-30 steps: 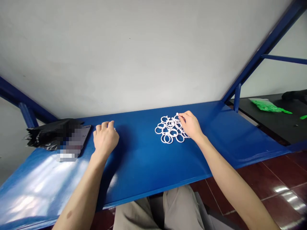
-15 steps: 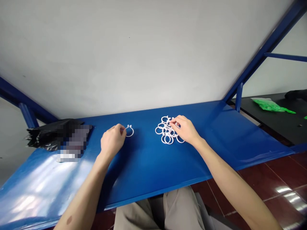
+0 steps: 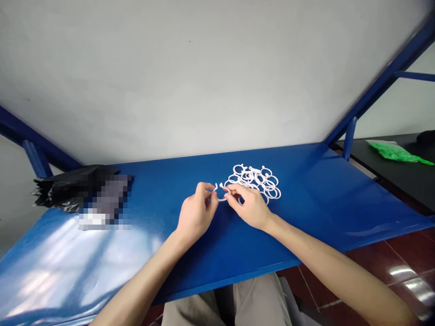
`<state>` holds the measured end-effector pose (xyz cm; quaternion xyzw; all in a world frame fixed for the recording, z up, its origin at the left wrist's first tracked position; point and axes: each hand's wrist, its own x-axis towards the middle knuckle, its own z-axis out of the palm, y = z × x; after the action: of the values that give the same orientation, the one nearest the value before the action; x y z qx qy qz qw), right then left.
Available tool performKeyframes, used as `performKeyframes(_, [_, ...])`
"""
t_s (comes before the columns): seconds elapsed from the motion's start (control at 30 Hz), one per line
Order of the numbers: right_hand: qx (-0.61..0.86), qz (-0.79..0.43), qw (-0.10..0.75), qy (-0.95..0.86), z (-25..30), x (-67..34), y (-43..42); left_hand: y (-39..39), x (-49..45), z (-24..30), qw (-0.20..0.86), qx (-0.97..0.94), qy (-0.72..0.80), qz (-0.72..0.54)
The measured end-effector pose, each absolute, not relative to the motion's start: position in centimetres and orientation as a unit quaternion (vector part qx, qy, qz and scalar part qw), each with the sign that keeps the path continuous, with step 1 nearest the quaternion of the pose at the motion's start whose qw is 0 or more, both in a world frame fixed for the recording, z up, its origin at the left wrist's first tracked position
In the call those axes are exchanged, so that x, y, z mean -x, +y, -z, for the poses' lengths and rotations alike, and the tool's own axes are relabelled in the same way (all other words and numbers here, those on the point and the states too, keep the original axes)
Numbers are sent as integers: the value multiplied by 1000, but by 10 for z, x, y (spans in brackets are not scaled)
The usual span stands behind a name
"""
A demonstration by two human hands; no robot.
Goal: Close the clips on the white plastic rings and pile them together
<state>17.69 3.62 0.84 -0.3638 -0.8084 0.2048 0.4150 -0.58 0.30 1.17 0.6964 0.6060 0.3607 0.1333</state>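
Observation:
A pile of several white plastic rings [image 3: 258, 180] lies on the blue table [image 3: 170, 190] toward the back. Just in front of it, my left hand [image 3: 195, 213] and my right hand [image 3: 246, 206] meet over one open white ring [image 3: 220, 192]. Each hand pinches one side of that ring with fingertips closed. The ring's gap with its two small ends points up between my hands.
A crumpled black bag [image 3: 64, 188] and a blurred-out flat object [image 3: 103, 201] lie at the table's left back. Blue frame posts stand at left and right. A black bench with a green bag [image 3: 394, 151] is at the far right. A grey wall stands behind the table.
My left hand has carried the single ring from the left side to the middle. My right hand has left the pile and taken hold of the ring's other side.

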Motion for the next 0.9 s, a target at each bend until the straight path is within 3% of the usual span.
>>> performKeyframes(0.23, [334, -73, 397, -852, -1, -175, 35, 2, 3, -1, 44, -759, 550, -346])
performKeyframes(0.47, [294, -28, 350, -889, 3, -176, 31, 4, 6, 18, -78, -796, 469, -376])
performKeyframes(0.73, [365, -57, 321, -872, -12, -189, 54, 13, 14, 0, 39, -777, 546, -310])
performKeyframes(0.9, [466, -92, 324, -818, -24, -230, 80, 28, 32, 5, 54, -750, 590, -294])
